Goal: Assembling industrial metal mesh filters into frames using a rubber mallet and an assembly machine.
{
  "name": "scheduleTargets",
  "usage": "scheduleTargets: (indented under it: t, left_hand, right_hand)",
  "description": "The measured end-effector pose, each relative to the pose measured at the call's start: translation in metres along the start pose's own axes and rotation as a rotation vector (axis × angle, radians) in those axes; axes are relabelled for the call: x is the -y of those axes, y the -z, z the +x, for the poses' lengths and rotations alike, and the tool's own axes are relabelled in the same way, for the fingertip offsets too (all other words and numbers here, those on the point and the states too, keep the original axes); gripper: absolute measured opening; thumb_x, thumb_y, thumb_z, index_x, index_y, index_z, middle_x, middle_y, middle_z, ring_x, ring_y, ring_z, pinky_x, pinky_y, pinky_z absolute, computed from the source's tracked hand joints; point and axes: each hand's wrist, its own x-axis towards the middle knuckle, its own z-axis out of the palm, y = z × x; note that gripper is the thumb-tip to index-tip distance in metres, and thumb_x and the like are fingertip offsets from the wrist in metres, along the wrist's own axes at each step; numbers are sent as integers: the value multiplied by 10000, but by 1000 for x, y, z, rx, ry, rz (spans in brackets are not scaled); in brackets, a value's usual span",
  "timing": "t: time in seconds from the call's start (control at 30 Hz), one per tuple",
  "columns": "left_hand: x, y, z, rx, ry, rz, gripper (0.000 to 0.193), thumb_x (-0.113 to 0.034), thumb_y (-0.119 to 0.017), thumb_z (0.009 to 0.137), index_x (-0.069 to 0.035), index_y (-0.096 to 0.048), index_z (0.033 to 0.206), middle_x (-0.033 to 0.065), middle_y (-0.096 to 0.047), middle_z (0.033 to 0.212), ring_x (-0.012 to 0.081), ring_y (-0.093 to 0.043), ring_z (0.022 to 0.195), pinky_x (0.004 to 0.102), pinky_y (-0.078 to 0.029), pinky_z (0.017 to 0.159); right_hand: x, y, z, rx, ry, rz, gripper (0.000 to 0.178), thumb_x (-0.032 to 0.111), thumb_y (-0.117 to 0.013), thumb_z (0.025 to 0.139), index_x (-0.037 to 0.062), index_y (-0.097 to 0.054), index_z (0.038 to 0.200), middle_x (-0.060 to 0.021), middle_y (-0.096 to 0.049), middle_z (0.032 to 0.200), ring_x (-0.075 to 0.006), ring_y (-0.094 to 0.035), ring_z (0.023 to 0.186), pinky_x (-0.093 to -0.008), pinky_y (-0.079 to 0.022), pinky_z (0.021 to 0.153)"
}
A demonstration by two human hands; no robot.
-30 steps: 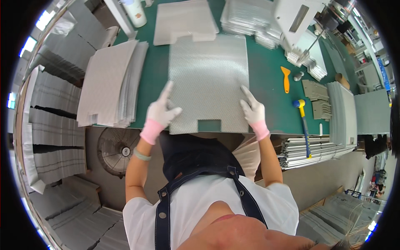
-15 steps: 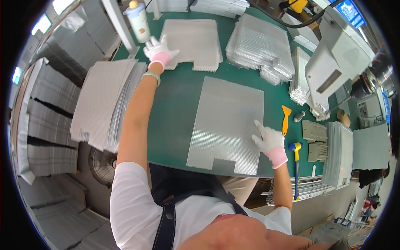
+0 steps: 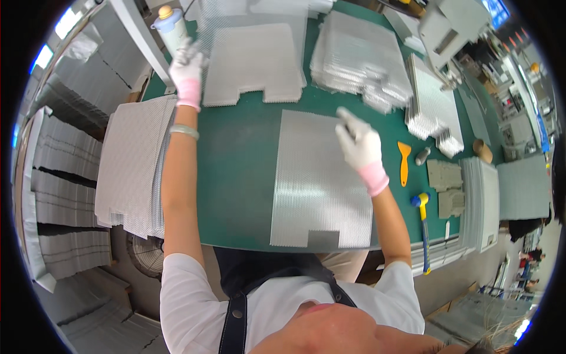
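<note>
Green table (image 3: 236,177) bears left stack (image 3: 132,159), rear stack (image 3: 253,65), right stack (image 3: 356,50). Front sheet (image 3: 321,177) lies alone, flat, notch toward the person: laid out, looks partway through handling; stacks remain, finished share can't be told. Mesh sheet (image 3: 250,16) spans the rear stack's far end. Left hand (image 3: 187,68) is at its left edge, blurred; can't tell if gripping. Right hand (image 3: 361,147) open, empty, over front sheet's far right corner. Container: capped bottle (image 3: 170,28), contents not visible.
</note>
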Motion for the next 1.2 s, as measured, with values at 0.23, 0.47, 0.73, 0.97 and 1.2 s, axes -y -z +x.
scheduleTargets:
  t: [0.23, 0.47, 0.73, 0.97, 1.2]
  left_hand:
    - [-24, -10, -18, 107, 86, -24, 444, 88, -447, 812, -37, -428, 1238, 46, -519, 1083, 125, -537, 885, 305, -518, 773]
    - [-9, 6, -20, 26, 128, -1, 465, 107, -465, 788, -13, -427, 1236, 102, -553, 1110, 135, -556, 905, 258, -498, 748]
    - [19, 9, -6, 20, 249, 37, 468, 88, -461, 792, 2, -405, 1248, 115, -533, 1147, 164, -559, 942, 256, -502, 732]
    - [3, 14, 18, -15, -34, 1103, 801, -512, -623, 701, -35, -359, 1289, 188, -488, 1195, 306, -507, 1071, 362, -401, 906]
    - [-93, -14, -135, 524, 113, 565, 620, -77, -580, 792, 42, -277, 1320, 49, -581, 831, 75, -530, 684, 188, -431, 633]
  right_hand:
    - [-37, -37, 110, -132, -284, 527, 647, 389, -471, 883, -5, -241, 1342, -192, -473, 1223, -199, -438, 1146, -292, -329, 956]
    - [-13, -85, 145, -283, -62, 552, 625, 501, -317, 876, 28, -357, 1283, -256, -509, 1125, -374, -501, 1040, -354, -398, 872]
    - [6, -114, 160, -245, -75, -450, 709, 286, -555, 768, 102, -209, 1360, -210, -347, 1268, -275, -505, 1031, -379, -429, 839]
    - [22, -67, 154, 7, -226, 1241, 555, 9, -478, 826, 144, -301, 1334, -95, -590, 940, -169, -597, 801, -292, -518, 654]
    - [12, 33, -10, -68, -248, 864, 652, -19, -518, 788, 50, -218, 1363, -91, -601, 824, -114, -568, 653, -217, -476, 598]
